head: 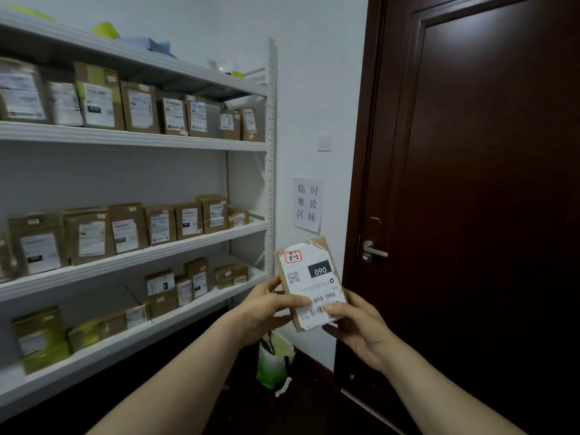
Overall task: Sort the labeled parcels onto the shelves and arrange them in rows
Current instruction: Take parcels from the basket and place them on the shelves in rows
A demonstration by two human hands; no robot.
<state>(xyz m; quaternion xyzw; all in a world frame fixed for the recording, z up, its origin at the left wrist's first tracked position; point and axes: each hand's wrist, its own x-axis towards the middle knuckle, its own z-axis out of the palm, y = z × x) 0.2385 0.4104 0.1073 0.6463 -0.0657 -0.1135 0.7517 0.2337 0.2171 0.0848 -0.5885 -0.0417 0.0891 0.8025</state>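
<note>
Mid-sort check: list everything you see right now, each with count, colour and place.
held parcel: one, brown, white label, in both hands
shelved parcels: many, brown, rows on shelves
top-shelf items: several, yellow-green and blue, top shelf
shelf unit: one, white, left
notice: one, white, wall by door
switch: one, white, above notice
bag: one, green-white, floor
door: one, dark brown, right
handle: one, silver, on door
left hand: grips parcel's left edge
right hand: grips its lower right corner

Brown cardboard parcels (139, 108) line the white metal shelves (157, 141) at left; a dark wooden door (486, 183) stands right, green plastic bag (273, 362) between.
</note>
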